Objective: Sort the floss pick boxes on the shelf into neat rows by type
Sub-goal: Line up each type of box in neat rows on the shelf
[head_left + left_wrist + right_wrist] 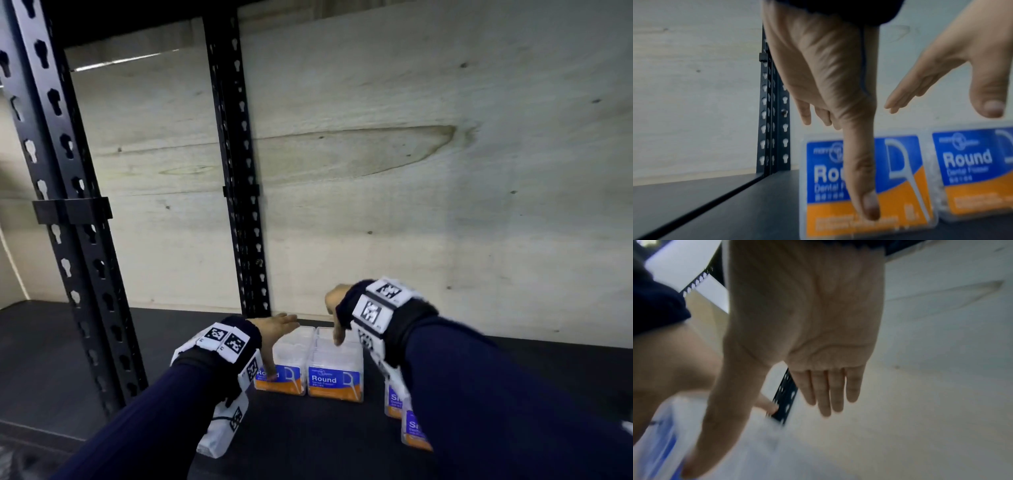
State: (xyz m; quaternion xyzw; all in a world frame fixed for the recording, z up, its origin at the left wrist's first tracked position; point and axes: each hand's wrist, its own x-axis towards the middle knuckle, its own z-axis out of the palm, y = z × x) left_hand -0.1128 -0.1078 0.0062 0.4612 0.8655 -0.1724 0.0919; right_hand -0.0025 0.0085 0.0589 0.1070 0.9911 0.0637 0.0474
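Observation:
Two clear boxes with blue and orange "Round" labels stand side by side on the black shelf [308, 442]. My left hand [274, 330] reaches over the left Round box [289, 378], thumb lying down its front label, fingers straight above its top. In the left wrist view that thumb [861, 178] crosses the left box's label [900, 203]. My right hand [337, 308] hovers over the right Round box [335, 377] with straight fingers and its thumb pointing down at the lid. Two boxes with "Sm" labels [394, 401] stand further right, mostly hidden by my right arm.
A plywood back wall [445, 171] closes the shelf behind the boxes. A black perforated upright [239, 205] stands just behind the left box and another [68, 205] at the front left. Bare black shelf stretches to the left [51, 342] and in front.

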